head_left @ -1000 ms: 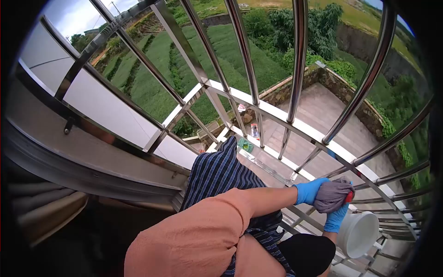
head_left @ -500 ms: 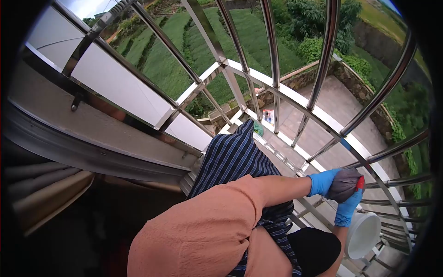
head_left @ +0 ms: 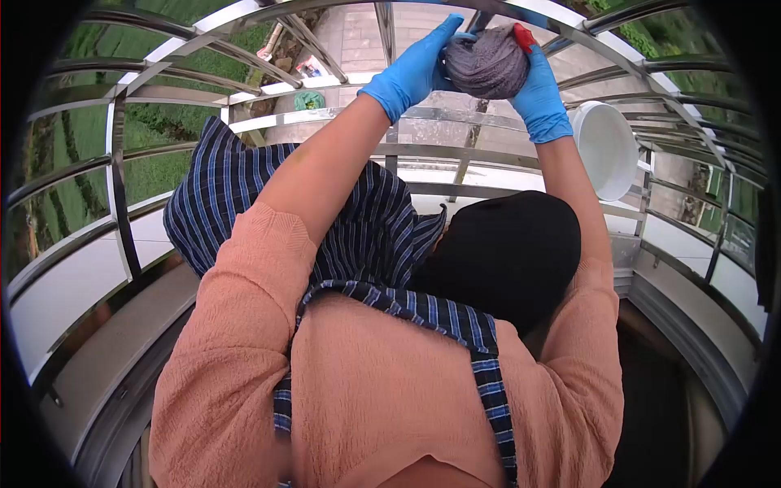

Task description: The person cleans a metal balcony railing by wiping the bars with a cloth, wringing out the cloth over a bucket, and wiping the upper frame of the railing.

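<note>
- One grey cloth (head_left: pixel 486 69), in the head view, sits bunched into a rounded wad between the left hand (head_left: pixel 413 73) and the right hand (head_left: pixel 540 99), held up at the rails (head_left: pixel 118 163) and ahead of the person's body.
- The left grip is clamped on the cloth from its left side, several fingers reaching up straight; how far the hidden ones wrap round it, I cannot tell.
- The right grip is closed on the opposite side, near a small red patch (head_left: pixel 524 37) at the fingertips; whether that is part of the glove or something else is unclear.
- The cloth looks soft, thick and limp, so it should squash easily and should not break. It is probably light if dry and heavier if wet; no drip shows, and dampness cannot be told.
- Smooth gloves may slide on wet fabric, and loose folds could slip out, so the best hold seems to be around the fullest part, a palm on each side with the ends tucked in.
- The white bucket (head_left: pixel 606 154) is just beside the right forearm, its open mouth in sight.
</note>
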A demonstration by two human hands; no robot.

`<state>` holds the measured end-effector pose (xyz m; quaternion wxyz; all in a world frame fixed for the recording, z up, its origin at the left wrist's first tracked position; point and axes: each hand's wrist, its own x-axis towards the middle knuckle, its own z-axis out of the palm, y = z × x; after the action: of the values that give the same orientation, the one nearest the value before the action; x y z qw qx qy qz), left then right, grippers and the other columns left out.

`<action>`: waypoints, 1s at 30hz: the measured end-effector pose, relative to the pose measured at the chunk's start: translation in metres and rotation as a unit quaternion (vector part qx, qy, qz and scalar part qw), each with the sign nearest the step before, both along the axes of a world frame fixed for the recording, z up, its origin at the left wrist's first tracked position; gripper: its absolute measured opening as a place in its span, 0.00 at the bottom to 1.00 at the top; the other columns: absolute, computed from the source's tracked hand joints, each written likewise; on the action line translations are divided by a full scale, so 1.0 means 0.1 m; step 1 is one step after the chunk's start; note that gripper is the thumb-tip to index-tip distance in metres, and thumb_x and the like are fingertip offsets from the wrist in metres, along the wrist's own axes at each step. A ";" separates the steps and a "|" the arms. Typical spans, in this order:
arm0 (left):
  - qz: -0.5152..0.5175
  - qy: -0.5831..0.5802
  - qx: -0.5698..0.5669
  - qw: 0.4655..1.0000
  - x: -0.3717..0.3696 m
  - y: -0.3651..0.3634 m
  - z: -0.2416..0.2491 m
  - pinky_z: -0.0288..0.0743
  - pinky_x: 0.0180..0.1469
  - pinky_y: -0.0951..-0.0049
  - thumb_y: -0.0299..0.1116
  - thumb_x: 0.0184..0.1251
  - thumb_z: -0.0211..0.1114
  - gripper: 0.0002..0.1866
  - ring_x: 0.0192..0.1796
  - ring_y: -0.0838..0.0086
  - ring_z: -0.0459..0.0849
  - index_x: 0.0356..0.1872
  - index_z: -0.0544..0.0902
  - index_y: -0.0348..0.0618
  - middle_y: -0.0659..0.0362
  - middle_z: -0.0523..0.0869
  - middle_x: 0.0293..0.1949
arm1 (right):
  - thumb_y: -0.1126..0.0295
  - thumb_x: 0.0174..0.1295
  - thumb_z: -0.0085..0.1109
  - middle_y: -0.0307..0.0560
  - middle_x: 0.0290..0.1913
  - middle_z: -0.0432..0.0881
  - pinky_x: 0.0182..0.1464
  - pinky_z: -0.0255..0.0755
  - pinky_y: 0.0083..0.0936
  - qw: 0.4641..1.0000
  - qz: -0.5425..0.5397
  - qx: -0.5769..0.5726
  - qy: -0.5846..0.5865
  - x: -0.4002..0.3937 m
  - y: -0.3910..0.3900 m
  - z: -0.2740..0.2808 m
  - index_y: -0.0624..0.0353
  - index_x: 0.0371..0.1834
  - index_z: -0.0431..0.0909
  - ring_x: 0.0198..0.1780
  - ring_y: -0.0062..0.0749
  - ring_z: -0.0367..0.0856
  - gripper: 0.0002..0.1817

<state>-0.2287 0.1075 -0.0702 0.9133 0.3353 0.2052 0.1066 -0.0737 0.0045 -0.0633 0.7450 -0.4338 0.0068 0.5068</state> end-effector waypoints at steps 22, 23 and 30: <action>-0.188 -0.141 -0.105 0.966 -0.22 -0.21 -0.17 0.71 0.59 0.43 0.51 0.59 0.67 0.37 0.61 0.54 0.73 0.64 0.65 0.42 0.49 0.73 0.60 | 0.66 0.63 0.55 0.47 0.43 0.82 0.50 0.77 0.33 0.990 0.078 0.111 -0.041 0.03 0.03 0.13 0.57 0.45 0.76 0.44 0.35 0.81 0.11; -0.159 -0.162 -0.174 0.958 -0.18 -0.29 -0.15 0.69 0.62 0.40 0.49 0.60 0.67 0.38 0.62 0.51 0.72 0.65 0.63 0.40 0.47 0.72 0.60 | 0.66 0.63 0.55 0.47 0.43 0.82 0.50 0.77 0.33 0.990 0.078 0.110 -0.041 0.04 0.03 0.13 0.57 0.45 0.76 0.44 0.35 0.81 0.11; -0.144 -0.136 -0.072 0.978 -0.09 -0.60 0.19 0.71 0.60 0.43 0.53 0.59 0.66 0.43 0.67 0.54 0.66 0.69 0.57 0.43 0.44 0.65 0.65 | 0.51 0.67 0.45 0.53 0.51 0.79 0.58 0.73 0.35 0.973 0.166 0.159 -0.026 0.10 -0.12 0.16 0.62 0.55 0.72 0.52 0.39 0.79 0.26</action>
<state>-0.2380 0.0476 -0.0517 0.9602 0.2771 0.0360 0.0036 -0.0633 -0.0073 -0.0475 0.7098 -0.3178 -0.1656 0.6064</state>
